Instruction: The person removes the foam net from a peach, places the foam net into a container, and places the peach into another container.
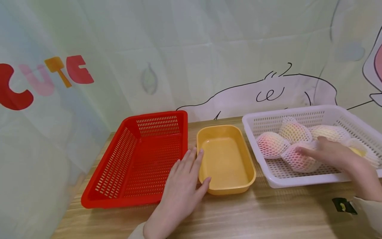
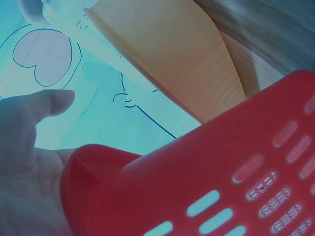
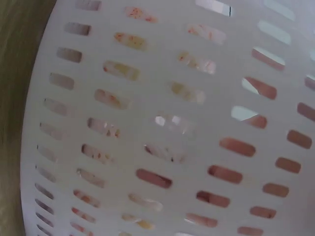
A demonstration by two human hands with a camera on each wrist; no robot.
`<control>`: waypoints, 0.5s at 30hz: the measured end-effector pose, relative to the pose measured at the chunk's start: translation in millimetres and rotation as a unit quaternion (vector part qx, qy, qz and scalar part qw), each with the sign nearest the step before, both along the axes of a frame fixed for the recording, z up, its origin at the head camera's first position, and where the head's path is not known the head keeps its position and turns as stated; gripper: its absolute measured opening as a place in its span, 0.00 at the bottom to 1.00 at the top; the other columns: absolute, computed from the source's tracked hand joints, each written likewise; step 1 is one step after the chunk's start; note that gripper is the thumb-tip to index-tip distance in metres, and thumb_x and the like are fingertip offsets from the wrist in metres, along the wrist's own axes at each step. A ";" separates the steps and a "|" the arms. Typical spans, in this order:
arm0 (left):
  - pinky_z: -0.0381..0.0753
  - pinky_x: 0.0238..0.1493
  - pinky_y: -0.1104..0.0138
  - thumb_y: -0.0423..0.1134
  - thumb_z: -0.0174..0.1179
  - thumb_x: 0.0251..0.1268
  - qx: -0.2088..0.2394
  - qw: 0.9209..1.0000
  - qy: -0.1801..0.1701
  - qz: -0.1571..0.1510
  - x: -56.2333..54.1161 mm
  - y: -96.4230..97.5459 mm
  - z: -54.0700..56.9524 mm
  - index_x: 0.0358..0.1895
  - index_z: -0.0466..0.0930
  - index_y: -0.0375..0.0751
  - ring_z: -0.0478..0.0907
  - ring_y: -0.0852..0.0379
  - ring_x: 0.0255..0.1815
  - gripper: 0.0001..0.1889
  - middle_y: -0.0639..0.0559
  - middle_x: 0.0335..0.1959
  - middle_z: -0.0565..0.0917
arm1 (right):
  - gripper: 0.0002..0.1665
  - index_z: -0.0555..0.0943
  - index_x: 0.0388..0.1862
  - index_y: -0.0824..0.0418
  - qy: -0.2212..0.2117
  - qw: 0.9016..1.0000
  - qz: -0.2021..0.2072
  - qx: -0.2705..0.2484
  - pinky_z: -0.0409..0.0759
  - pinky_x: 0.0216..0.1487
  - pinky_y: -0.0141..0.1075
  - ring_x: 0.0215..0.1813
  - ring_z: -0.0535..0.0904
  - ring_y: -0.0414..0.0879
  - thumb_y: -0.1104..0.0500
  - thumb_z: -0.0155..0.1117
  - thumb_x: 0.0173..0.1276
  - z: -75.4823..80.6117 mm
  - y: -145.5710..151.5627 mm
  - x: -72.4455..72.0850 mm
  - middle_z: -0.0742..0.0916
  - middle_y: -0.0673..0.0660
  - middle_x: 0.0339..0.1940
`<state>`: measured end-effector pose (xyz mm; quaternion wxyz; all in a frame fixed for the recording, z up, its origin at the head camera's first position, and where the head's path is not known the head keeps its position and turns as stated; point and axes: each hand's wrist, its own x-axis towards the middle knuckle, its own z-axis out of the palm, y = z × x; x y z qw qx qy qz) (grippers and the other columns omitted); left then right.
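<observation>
In the head view, my left hand [image 1: 182, 186] lies with its fingers extended over the near right corner of the red basket [image 1: 134, 200], beside the yellow tray [image 1: 226, 191]. The left wrist view shows that hand's thumb held apart, next to the basket's slotted wall. My right hand [image 1: 337, 154] reaches into the white basket [image 1: 286, 182] and grips a pinkish fruit in a foam net [image 1: 301, 162]; its thumb lies across the top, and most fingertips are hidden. Seen by the right wrist camera, the slotted wall [image 3: 147, 108] of the white basket blocks most of that hand.
Other net-wrapped fruits [image 1: 271, 145] lie around the held one. The yellow tray stands between the two baskets on the wooden table [image 1: 238, 215]. A printed curtain [image 1: 194, 49] hangs behind and at the left. A small black object [image 1: 344, 205] is at the right sleeve.
</observation>
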<state>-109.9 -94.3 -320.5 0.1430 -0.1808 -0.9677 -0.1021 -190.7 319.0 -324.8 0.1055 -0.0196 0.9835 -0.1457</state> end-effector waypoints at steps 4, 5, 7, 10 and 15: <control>0.63 0.72 0.48 0.55 0.58 0.64 -0.002 1.000 -0.004 -0.004 0.6 1.6 -0.2 0.75 0.56 0.47 0.59 0.48 0.76 0.38 0.45 0.75 0.62 | 0.65 0.52 0.61 0.93 -0.010 1.000 -0.004 -0.001 0.72 0.50 0.67 0.57 0.65 0.84 0.27 0.43 0.67 -1.4 -0.9 -0.3 0.63 0.90 0.59; 0.63 0.72 0.48 0.55 0.58 0.64 -0.003 1.000 -0.005 -0.005 0.7 1.8 -0.4 0.74 0.57 0.47 0.59 0.48 0.76 0.38 0.45 0.75 0.62 | 0.65 0.53 0.60 0.93 -0.012 1.000 -0.005 -0.001 0.72 0.50 0.67 0.57 0.65 0.84 0.26 0.43 0.67 -2.0 -0.9 -0.5 0.63 0.90 0.59; 0.64 0.72 0.48 0.55 0.58 0.64 -0.006 1.000 -0.004 -0.005 0.6 2.1 -0.9 0.74 0.57 0.47 0.59 0.48 0.76 0.38 0.45 0.74 0.62 | 0.66 0.53 0.60 0.93 -0.017 1.000 -0.009 -0.002 0.72 0.50 0.67 0.57 0.65 0.84 0.26 0.43 0.66 -3.0 -0.9 -0.8 0.63 0.90 0.59; 0.64 0.71 0.48 0.55 0.58 0.63 -0.008 1.000 0.003 -0.008 0.3 1.9 -1.5 0.74 0.58 0.46 0.60 0.47 0.75 0.38 0.45 0.74 0.63 | 0.68 0.50 0.61 0.93 -0.024 1.000 -0.016 -0.007 0.71 0.51 0.68 0.58 0.63 0.85 0.24 0.43 0.65 -4.6 -1.3 -1.6 0.60 0.91 0.60; 0.65 0.71 0.48 0.54 0.59 0.63 -0.007 1.000 0.010 -0.010 0.0 1.7 -1.6 0.73 0.59 0.46 0.61 0.47 0.75 0.37 0.45 0.73 0.64 | 0.72 0.42 0.63 0.93 -0.027 1.000 -0.008 -0.013 0.72 0.49 0.67 0.57 0.64 0.85 0.24 0.45 0.63 -5.9 -4.2 -2.0 0.59 0.92 0.60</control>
